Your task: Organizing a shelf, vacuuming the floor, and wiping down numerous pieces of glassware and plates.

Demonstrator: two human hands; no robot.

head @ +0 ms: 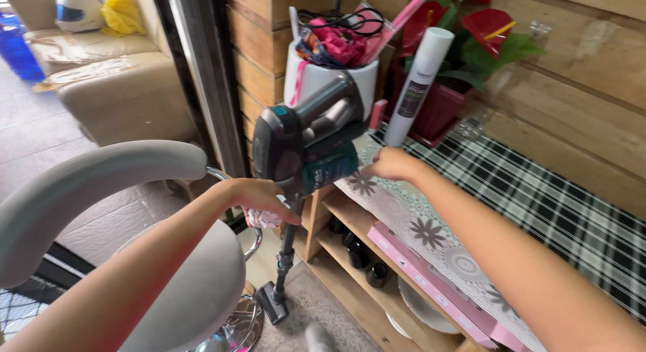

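Observation:
A dark cordless stick vacuum (306, 140) stands upright against the end of a wooden shelf unit (350, 258), its floor head (272, 301) down on the floor. My left hand (259, 197) touches the vacuum just below its body and holds a small crumpled pinkish-white cloth (264, 219). My right hand (390, 165) is closed behind the vacuum's teal part, at the edge of the lace table runner (431, 234); what it grips is hidden.
A grey bar stool (101, 184) with a chrome base stands at the left. On the counter sit a white pot of cables and pink cloth (333, 62), a white tube (420, 83) and a red plant pot (441, 110). Pink box (417, 271) below runner. Beige sofa (101, 76) behind.

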